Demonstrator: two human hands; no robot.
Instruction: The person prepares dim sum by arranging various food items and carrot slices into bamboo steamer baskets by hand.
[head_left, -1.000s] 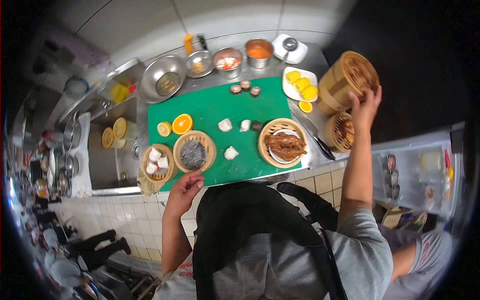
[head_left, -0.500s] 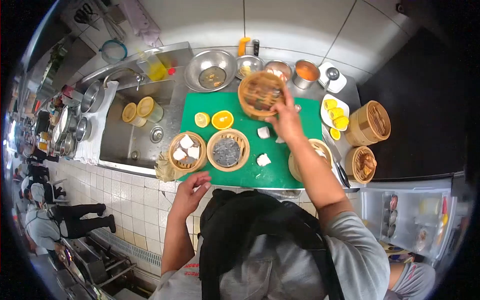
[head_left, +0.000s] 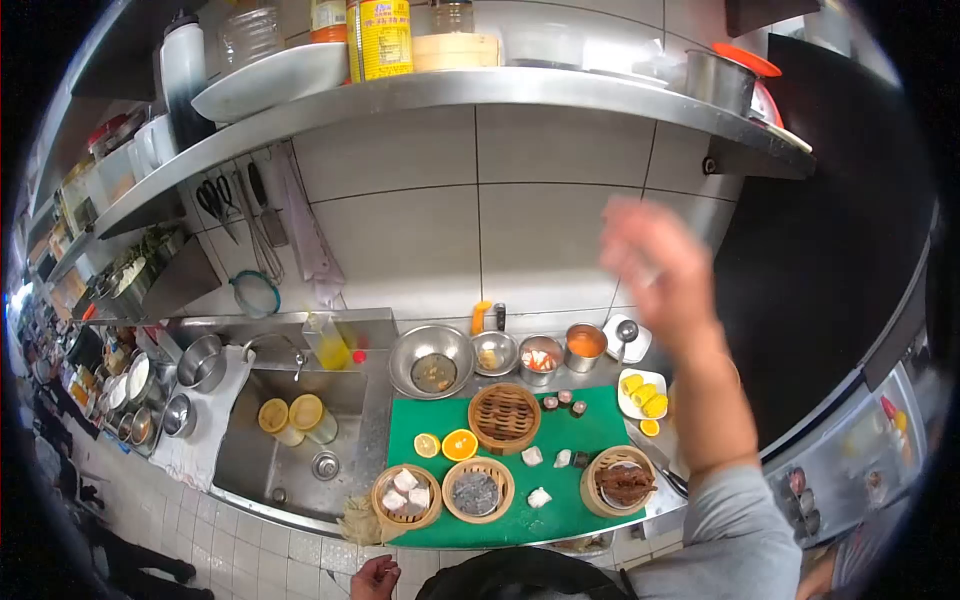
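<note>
My right hand is raised high in front of the tiled wall, blurred, with its fingers apart and nothing visible in them. Only part of my left hand shows at the bottom edge, fingers loosely bent and seemingly empty. A slatted bamboo steamer basket rests at the back of the green cutting board. Along the front stand a steamer with white pieces, a steamer with a grey, speckled base, and a steamer with reddish-brown pieces. Halved citrus and small white lumps lie between them.
Overhead runs a metal shelf with bottles, a yellow can and bowls. Behind the board are a colander and a pot of orange liquid. To the left is a sink; a knife lies right.
My right hand has let go of the bamboo steamer basket, now on the board, and risen. The camera has tilted up, bringing the shelf into view. My left hand sits lower in the picture.
</note>
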